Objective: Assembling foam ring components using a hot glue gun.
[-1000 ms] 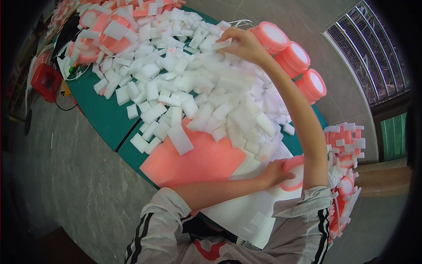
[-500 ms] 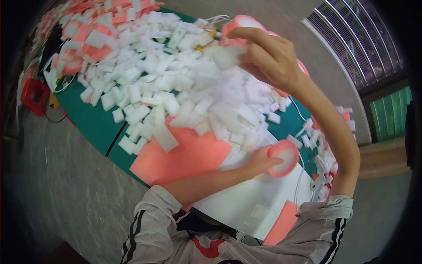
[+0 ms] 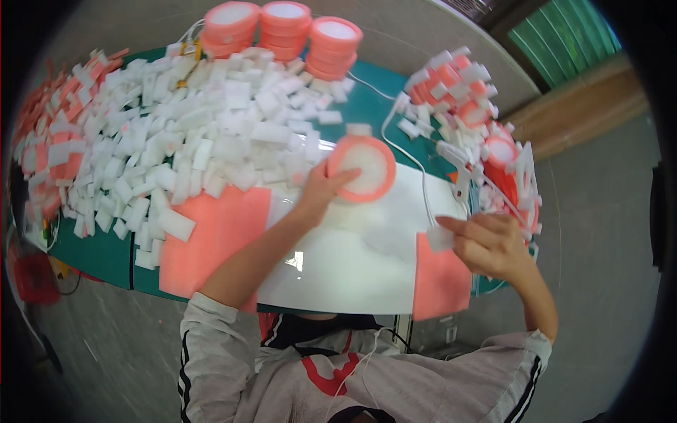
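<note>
My left hand (image 3: 323, 192) grips a round foam disc (image 3: 376, 163) with a white face and a pink rim, its thumb lying over the white face. The disc is above a glossy white board (image 3: 338, 271), and a small white block shows at its far edge. Between the fingertips of my right hand (image 3: 497, 247) is a small white foam block (image 3: 440, 238), slightly blurred. That hand is over the far end of a pink foam sheet (image 3: 438, 285) at the board's right. A white glue gun (image 3: 457, 168) lies beyond it.
Loose white foam blocks (image 3: 204, 134) cover the table's left and middle. Pink-rimmed discs (image 3: 331, 42) stand in stacks at the back. Another pink foam sheet (image 3: 211, 233) lies left of the board. Pink and white foam pieces (image 3: 501, 151) crowd the right; a white cable (image 3: 405, 151) crosses there.
My view has swung to the right. My right hand, with a white block, has come from near the disc stacks to the pink sheet. My left hand has carried the disc away from me.
</note>
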{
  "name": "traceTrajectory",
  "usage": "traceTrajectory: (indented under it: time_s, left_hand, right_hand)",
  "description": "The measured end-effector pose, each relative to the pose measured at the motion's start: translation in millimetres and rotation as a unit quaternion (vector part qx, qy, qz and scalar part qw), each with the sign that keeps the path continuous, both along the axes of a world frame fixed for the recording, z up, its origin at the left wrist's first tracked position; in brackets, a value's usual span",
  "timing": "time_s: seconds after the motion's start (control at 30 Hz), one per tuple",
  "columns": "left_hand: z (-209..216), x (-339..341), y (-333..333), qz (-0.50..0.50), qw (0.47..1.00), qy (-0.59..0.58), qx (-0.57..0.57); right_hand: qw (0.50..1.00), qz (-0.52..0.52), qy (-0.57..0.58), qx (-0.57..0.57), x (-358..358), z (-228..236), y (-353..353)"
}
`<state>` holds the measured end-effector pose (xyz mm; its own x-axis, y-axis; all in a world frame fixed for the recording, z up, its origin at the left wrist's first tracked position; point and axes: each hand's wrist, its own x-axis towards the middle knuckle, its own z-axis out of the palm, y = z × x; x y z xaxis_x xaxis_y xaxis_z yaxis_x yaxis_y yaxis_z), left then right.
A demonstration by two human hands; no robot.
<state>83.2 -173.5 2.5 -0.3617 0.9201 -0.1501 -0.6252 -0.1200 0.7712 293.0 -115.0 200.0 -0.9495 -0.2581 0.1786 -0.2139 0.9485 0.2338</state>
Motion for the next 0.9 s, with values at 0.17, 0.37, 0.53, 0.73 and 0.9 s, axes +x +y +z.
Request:
traceTrajectory:
  time_s: [0.17, 0.37, 0.53, 0.73, 0.9]
  left_hand:
    - [4, -2, -3, -0.029, 0.999, 0.013, -0.033]
    - [6, 14, -3, -0.044, 0.996, 0.07, -0.034]
    - [3, 28, -7, -0.039, 0.997, 0.041, -0.052]
    - [-5, 23, 11, -0.015, 0.992, 0.092, -0.087]
    - [6, 36, 19, -0.031, 0.985, 0.133, -0.104]
  right_hand:
    - [0.982, -0.152, -0.08, -0.075, 63, -59, -18]
    - [0.942, -0.1, -0.065, -0.313, 40, -163, -34]
    - [0.917, -0.141, 0.041, -0.37, 43, -190, -33]
    - [0.859, -0.194, 0.024, -0.474, 39, -191, -20]
    - [0.75, -0.163, 0.234, -0.597, 65, -169, -4]
